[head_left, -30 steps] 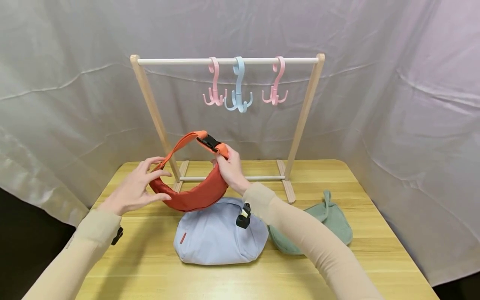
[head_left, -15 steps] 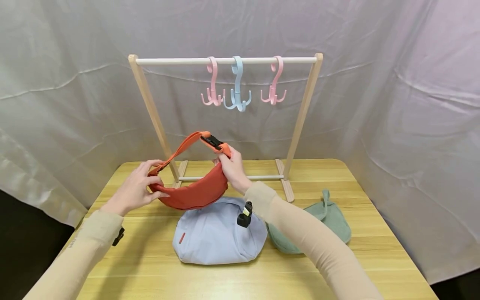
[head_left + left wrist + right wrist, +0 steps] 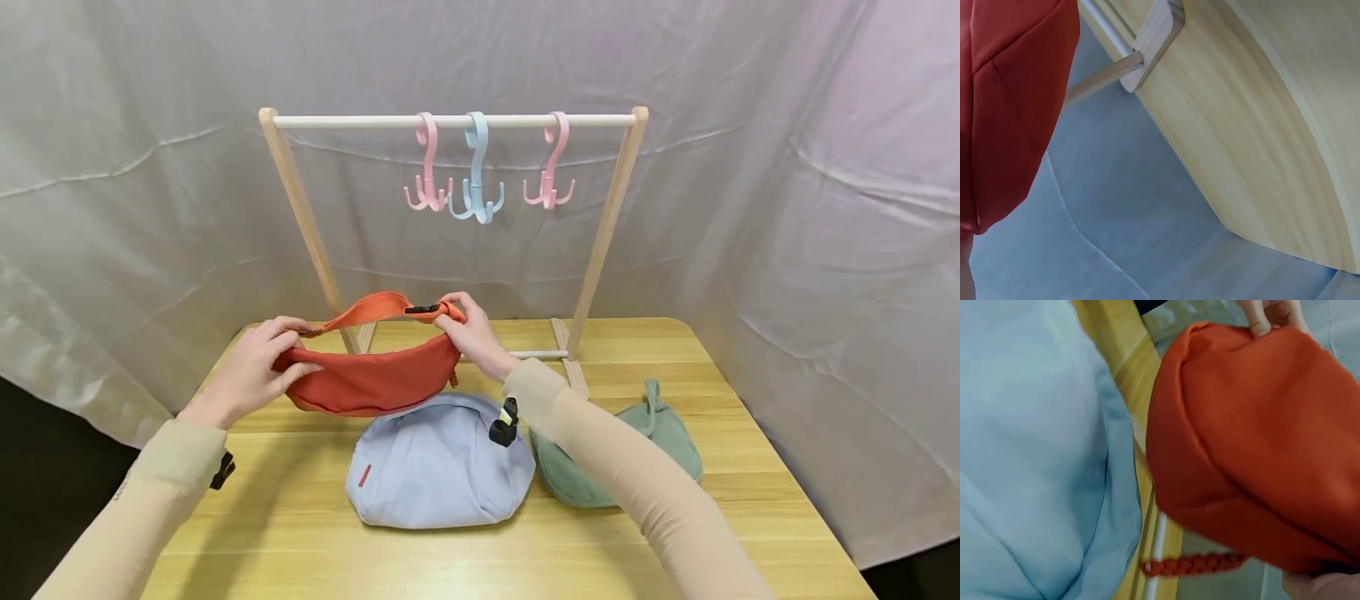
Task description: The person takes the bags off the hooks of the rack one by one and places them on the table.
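Note:
Between both hands hangs a red-orange waist bag (image 3: 367, 379), raised above the table, its orange strap (image 3: 375, 307) arching over the top with a black buckle (image 3: 423, 309). My left hand (image 3: 255, 362) pinches the bag's left end, thumb in front and fingers behind. At the other end my right hand (image 3: 474, 333) grips the strap and the bag's upper corner. In the right wrist view the bag (image 3: 1260, 431) fills much of the picture, and a chain-like red zip pull (image 3: 1194, 565) dangles from it. A light blue bag (image 3: 442, 467) lies on the table just below.
A wooden rack (image 3: 615, 208) with a white bar (image 3: 345, 122) stands at the back. From the bar hang a left pink hook (image 3: 429, 167), a blue hook (image 3: 477, 171) and a right pink hook (image 3: 553, 162). A green bag (image 3: 667, 446) lies at right on the wooden table (image 3: 337, 558).
My left hand has closed onto the bag's left end. The bag has tilted so its front faces up toward me more, and the strap's arch has dropped lower.

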A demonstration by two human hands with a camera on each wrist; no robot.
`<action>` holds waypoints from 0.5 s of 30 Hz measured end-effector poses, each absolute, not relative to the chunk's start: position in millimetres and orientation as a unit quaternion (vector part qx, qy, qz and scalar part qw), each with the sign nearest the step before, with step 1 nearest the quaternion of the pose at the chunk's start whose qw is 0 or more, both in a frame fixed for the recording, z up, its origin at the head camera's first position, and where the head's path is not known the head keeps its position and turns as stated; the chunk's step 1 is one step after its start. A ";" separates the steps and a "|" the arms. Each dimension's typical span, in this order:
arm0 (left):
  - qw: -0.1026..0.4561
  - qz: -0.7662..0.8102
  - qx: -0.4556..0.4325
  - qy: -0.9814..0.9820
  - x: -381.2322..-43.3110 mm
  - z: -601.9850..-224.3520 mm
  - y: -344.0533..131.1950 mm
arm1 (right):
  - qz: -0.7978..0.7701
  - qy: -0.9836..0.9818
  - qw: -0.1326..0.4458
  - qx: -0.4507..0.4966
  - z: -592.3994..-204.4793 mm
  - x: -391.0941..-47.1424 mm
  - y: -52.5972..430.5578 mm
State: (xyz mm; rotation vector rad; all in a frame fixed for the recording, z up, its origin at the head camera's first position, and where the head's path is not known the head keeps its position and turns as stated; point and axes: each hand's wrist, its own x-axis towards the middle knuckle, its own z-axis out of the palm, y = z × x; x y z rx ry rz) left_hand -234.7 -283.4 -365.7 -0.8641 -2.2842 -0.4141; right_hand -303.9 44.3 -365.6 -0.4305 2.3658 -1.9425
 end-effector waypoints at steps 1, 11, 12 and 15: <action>0.325 -0.160 -0.322 -0.875 -234.8 -364.7 -284.1 | -0.619 0.770 0.032 -0.150 -366.1 -304.4 45.7; 0.312 -0.142 -0.241 -0.908 -231.5 -358.1 -290.6 | -0.510 0.819 0.075 -0.254 -367.0 -303.7 54.7; 0.310 -0.142 -0.236 -0.910 -231.3 -357.2 -291.2 | -0.498 0.823 0.075 -0.263 -366.5 -303.0 55.2; 0.307 -0.143 -0.223 -0.914 -231.8 -355.0 -293.3 | -0.458 0.837 0.073 -0.291 -366.1 -301.9 56.3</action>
